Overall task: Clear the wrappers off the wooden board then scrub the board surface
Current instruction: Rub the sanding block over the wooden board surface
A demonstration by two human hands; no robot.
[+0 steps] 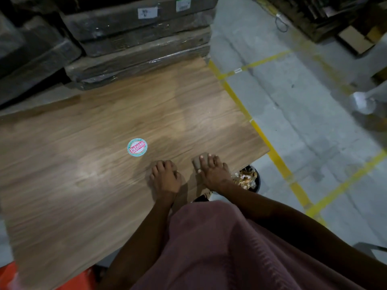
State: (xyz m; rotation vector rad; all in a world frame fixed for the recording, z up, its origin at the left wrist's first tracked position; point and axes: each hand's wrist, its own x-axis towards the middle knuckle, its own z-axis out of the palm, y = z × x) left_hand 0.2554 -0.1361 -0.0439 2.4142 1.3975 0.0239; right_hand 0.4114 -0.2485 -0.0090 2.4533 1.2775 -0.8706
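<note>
The wooden board [104,174] is lying flat under both hands, stretching away to the left of them and ahead of them toward a stack of dark wrapped packages [136,45].

The left hand [166,177] is resting palm down on the board with its fingers curled in and tucked under; whether it is holding anything beneath them cannot be told.

The right hand [211,170] is lying just to the right of the left hand, near the board's right edge. Its fingers are stretched forward and pressing down on a small grey-brown scrub pad [198,162], which is sitting flat on the board and showing at the fingertips and on the thumb side.

A round sticker [137,147], teal-rimmed with a red band of lettering, is sitting on the board ahead of the left hand and a little to its left, apart from both hands.

Just behind the right hand's wrist and off the board's corner, a dark bin [256,181] is standing on the floor, holding crumpled shiny wrappers [246,178].

To the right of the hands, yellow lines [278,162] are running across the grey concrete floor [293,105]. A mauve garment [219,248] is filling the view below the forearms.
</note>
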